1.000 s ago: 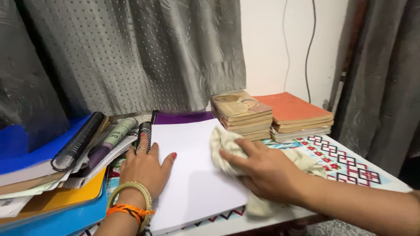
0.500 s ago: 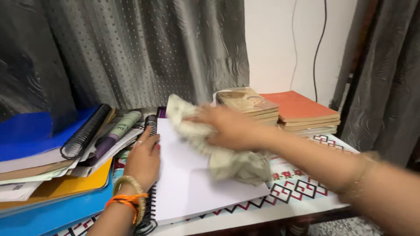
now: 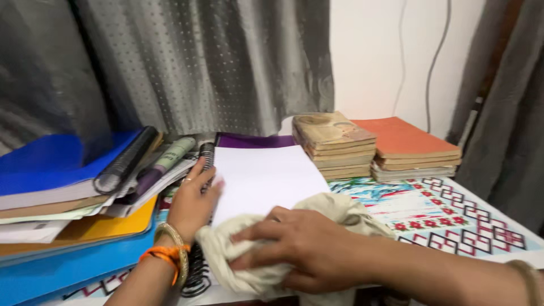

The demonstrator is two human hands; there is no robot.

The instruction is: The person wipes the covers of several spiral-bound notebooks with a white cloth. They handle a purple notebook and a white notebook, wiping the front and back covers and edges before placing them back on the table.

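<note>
Far left: a slanting pile of notebooks and folders [image 3: 62, 226] on the table, blue covers on top and bottom, a yellow one between, a black spiral binding [image 3: 126, 160] along the upper edge, and a green-capped marker [image 3: 164, 161] tucked in beside it.

Next along: left hand [image 3: 192, 204], ringed, with gold and orange bangles at the wrist, laid palm down with fingers loosely spread. Grip open and flat, closed on nothing, pressing on the coil edge of a spiral-bound white pad [image 3: 266, 175]. Purple cover [image 3: 255, 140] showing just behind the pad's far edge.

Centre, near edge: right hand [image 3: 300, 249] spread over a crumpled cream cloth [image 3: 249, 266], fingers curled into its folds; grip half closed and holding the cloth down on the lower part of the pad, where cloth overhangs the near table edge.

Further right: two low stacks of worn books side by side, tan-covered [image 3: 334, 144] then orange-covered [image 3: 413, 147], well apart from both hands.

Underneath: table [image 3: 481, 226] covered in a white sheet printed with red and black geometric motifs.

Behind: grey dotted curtain [image 3: 215, 62] at left, white wall [image 3: 385, 56] with a thin cable hanging, more grey curtain at far right.
</note>
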